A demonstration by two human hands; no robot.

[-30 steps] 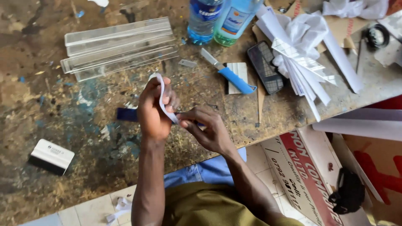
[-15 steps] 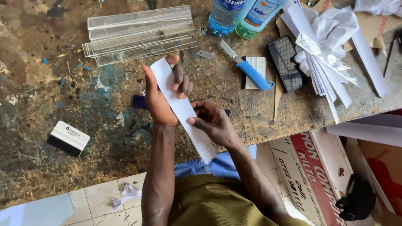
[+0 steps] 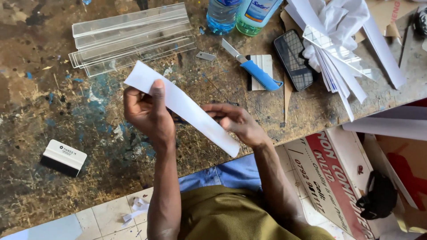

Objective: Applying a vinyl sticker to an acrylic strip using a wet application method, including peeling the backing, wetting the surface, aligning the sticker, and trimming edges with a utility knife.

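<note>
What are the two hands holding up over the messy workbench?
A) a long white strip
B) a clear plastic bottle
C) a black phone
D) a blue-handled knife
A: the left hand and the right hand both hold the long white strip, while the blue-handled utility knife lies on the worn paint-stained workbench.

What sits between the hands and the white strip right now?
Nothing visible. The left hand pinches the white strip near its upper end, thumb on the face, and the right hand grips it from behind further down. Both touch it directly, above the workbench.

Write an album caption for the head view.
Both hands, left and right, hold a white strip over a worn workbench.
</note>
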